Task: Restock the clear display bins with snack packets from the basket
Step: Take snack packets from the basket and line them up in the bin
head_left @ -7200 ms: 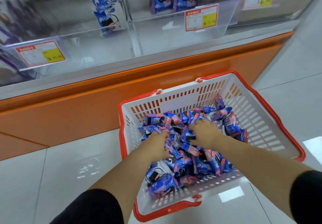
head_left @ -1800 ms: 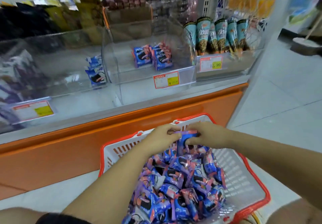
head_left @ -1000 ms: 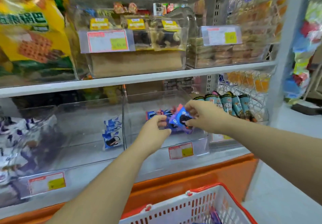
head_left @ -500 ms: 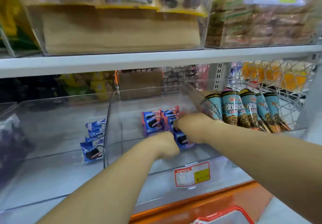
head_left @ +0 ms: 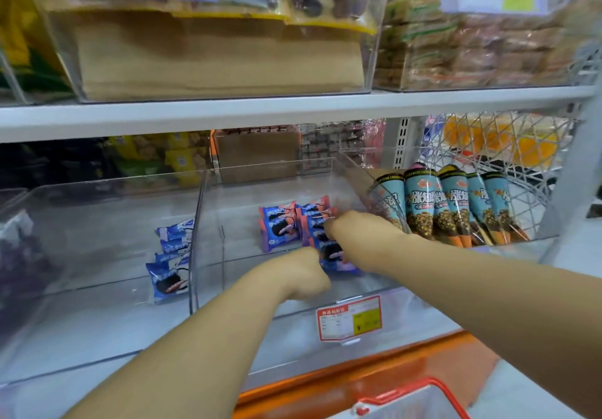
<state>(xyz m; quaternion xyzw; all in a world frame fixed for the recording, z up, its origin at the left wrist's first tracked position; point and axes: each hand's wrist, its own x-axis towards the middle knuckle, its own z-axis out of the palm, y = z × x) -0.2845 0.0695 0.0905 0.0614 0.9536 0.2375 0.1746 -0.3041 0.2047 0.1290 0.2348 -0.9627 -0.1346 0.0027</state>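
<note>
Left hand (head_left: 301, 277), right hand (head_left: 358, 231) lowered, holding packets (head_left: 333, 253)

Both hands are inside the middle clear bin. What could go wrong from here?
The blue-and-pink packets stand in a short, loose row. The left hand and right hand crowd it and could topple them. Similar blue-and-white packets sit in the neighbouring clear bin, so a mix-up seems possible.

- I see a white shelf board (head_left: 293, 105) running across the view.
- Above it: a brown cardboard block (head_left: 221, 57), with stacked biscuit packs (head_left: 472, 50) to its right.
- Below it: a cardboard box (head_left: 257, 154) at the back, teal cone snacks (head_left: 456, 203) to the right, and a wire rack (head_left: 501, 138) behind them.
- Lower down: a red-bordered price tag (head_left: 350, 318) and an orange base (head_left: 374, 373).
</note>
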